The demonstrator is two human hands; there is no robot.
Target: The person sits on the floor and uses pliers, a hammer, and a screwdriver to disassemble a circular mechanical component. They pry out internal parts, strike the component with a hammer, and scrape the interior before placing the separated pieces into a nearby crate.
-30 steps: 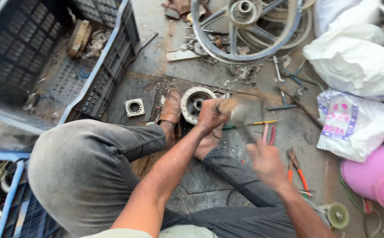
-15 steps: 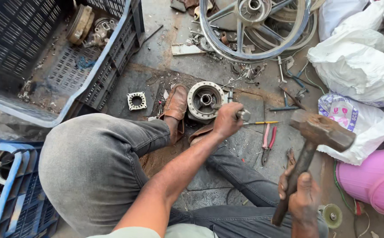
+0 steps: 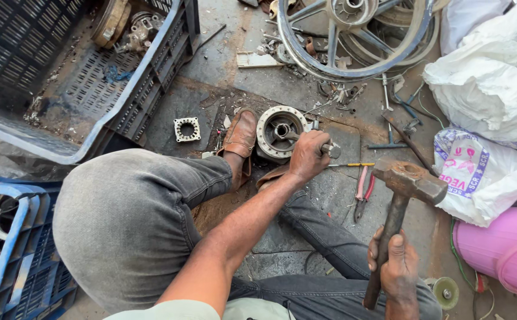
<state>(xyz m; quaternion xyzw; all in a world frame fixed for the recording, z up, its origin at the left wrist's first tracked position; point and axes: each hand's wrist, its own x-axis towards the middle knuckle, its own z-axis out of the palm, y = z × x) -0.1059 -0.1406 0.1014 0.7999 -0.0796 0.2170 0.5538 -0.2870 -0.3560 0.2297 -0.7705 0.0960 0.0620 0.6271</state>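
Risk first: right hand (image 3: pixel 396 268) is clenched round the wooden handle of a rusty hammer (image 3: pixel 409 181), head raised at about 3 o'clock from the round metal hub (image 3: pixel 279 131) on the floor; left hand (image 3: pixel 307 156) is closed on a short metal punch (image 3: pixel 328 148) that seems to lie against the hub's rim, knuckles right beside the strike point, so an off-line blow would likely hit fingers, or the punch could skid off the greasy rim. Hub looks braced only by the brown shoe (image 3: pixel 239 139) at its 9 o'clock, so it may jump. Room: tight. Red-handled pliers (image 3: pixel 362 192) and a thin yellow-tipped screwdriver (image 3: pixel 347 165) lie in the swing path at 4 o'clock; white printed bag (image 3: pixel 478 172) and pink tub (image 3: pixel 504 249) crowd 3 to 5 o'clock; blue crate (image 3: pixel 92 77) walls off 10 o'clock; spoked wheel (image 3: pixel 353 35) at 12. Small square metal part (image 3: pixel 187 128) at 9 o'clock, clear of the blow.
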